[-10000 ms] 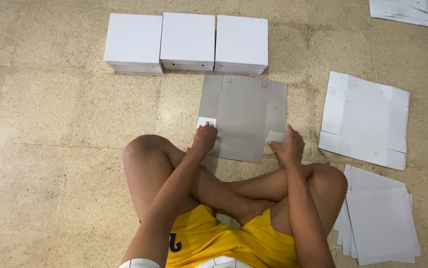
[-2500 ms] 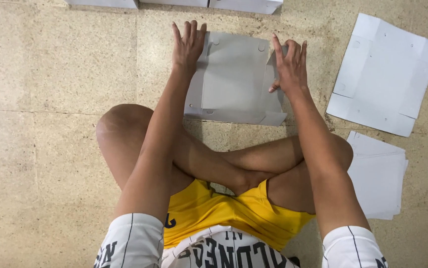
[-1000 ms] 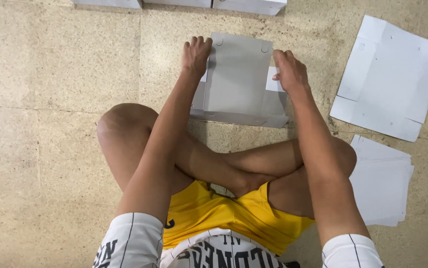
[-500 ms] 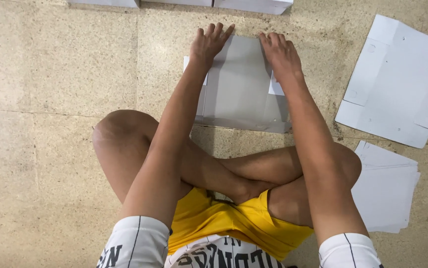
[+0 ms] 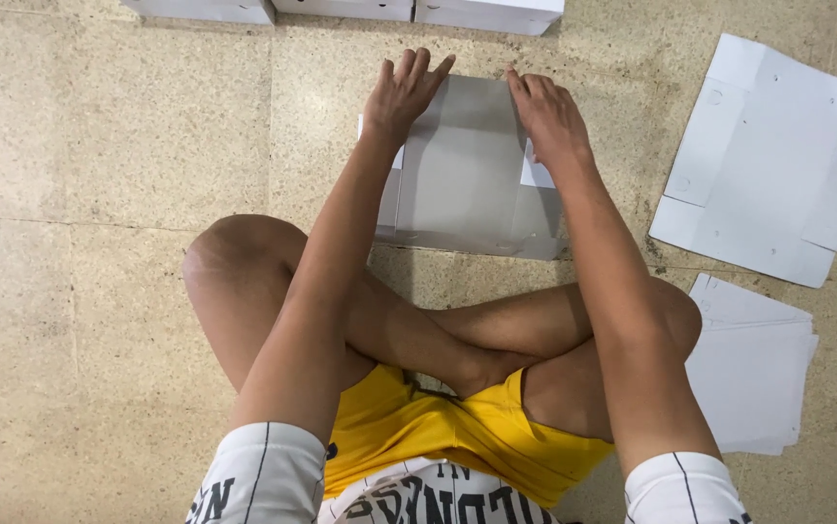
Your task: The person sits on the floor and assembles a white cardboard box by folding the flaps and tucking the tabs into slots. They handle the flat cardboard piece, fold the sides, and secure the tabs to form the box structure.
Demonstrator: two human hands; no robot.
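Both hands flat, fingers spread, pressing the grey die-cut cardboard blank [image 5: 467,165] on floor, nothing gripped. Left hand [image 5: 401,92] at far-left corner, right hand [image 5: 546,112] at far-right edge. Blank's long axis runs away from body; finished white boxes [image 5: 341,10] just beyond fingertips. Flat white blank [image 5: 777,165] right of right hand.

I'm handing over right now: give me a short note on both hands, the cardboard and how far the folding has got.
Left hand: flat, fingers spread, on the grey cardboard sheet, holding nothing.
Right hand: flat on the sheet's right side, holding nothing.
Sheet lies on the floor before crossed legs.
Done: three white boxes in a row beyond it.
Left: a flat blank and a stack of blanks to the right.
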